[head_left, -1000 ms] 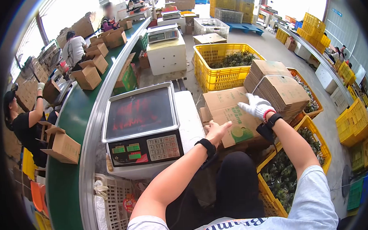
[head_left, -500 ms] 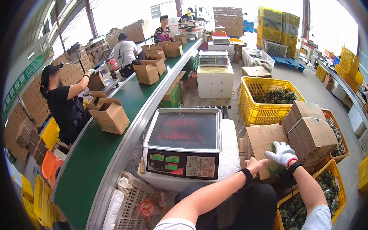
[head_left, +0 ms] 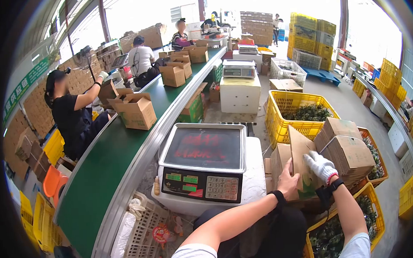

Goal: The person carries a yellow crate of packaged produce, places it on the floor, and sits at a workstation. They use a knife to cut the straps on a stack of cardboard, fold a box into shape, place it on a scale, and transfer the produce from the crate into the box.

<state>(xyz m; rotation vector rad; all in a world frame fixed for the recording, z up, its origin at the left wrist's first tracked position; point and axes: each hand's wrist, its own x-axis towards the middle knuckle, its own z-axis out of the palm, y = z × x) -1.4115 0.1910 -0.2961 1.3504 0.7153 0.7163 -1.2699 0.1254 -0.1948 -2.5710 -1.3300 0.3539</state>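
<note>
A flat folded cardboard box (head_left: 301,146) stands tilted up from a stack of flat boxes (head_left: 280,158). My left hand (head_left: 288,183), bare with a black wristband, is closed on its left edge. On its right side, my right hand (head_left: 320,167), in a white glove, has its bent fingers pressed against the cardboard; part of the grip is hidden. Close by on the right lies a strapped bundle of flat boxes (head_left: 348,144). A digital scale (head_left: 203,161) sits left of my hands on a white foam block, its platform bare.
A green conveyor belt (head_left: 97,178) carries open cardboard boxes (head_left: 137,112) on the left. Yellow crates of dark green produce (head_left: 306,112) stand ahead and beside my right arm. A white basket (head_left: 142,236) is low at left. Co-workers (head_left: 74,111) are across the belt.
The top flat box has been lifted from lying on the stack to a tilted, upright position, and my left hand has closed on its edge. Boxes on the belt have moved away up the line.
</note>
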